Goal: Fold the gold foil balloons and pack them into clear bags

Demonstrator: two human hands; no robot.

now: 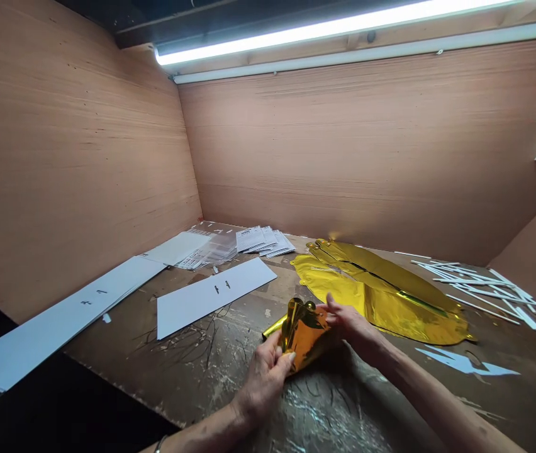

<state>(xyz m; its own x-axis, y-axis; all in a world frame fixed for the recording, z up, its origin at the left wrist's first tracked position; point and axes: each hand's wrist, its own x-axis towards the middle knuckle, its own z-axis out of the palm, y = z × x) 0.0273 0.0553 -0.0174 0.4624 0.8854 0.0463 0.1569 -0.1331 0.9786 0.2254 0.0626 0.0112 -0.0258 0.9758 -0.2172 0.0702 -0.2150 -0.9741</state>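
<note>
A crumpled, partly folded gold foil balloon [308,343], not inflated, is in front of me above the table. My left hand [265,371] is closed on its lower left edge, thumb on the near side. At the right edge of the foil is my right hand [343,318], its fingers bent against the sheet and partly hidden by it. A rolled end of shiny foil sticks out to the left. Just behind my right hand lies a flat pile of gold foil balloons [390,289] with small tabs along the edges.
A white card strip [216,296] with two small slots lies left of centre. Longer white strips [74,314] overhang the table's left edge. Printed leaflets [263,241] and clear plastic bags [214,248] sit at the back. White sticks [494,289] and a white cut-out scrap [469,360] lie right.
</note>
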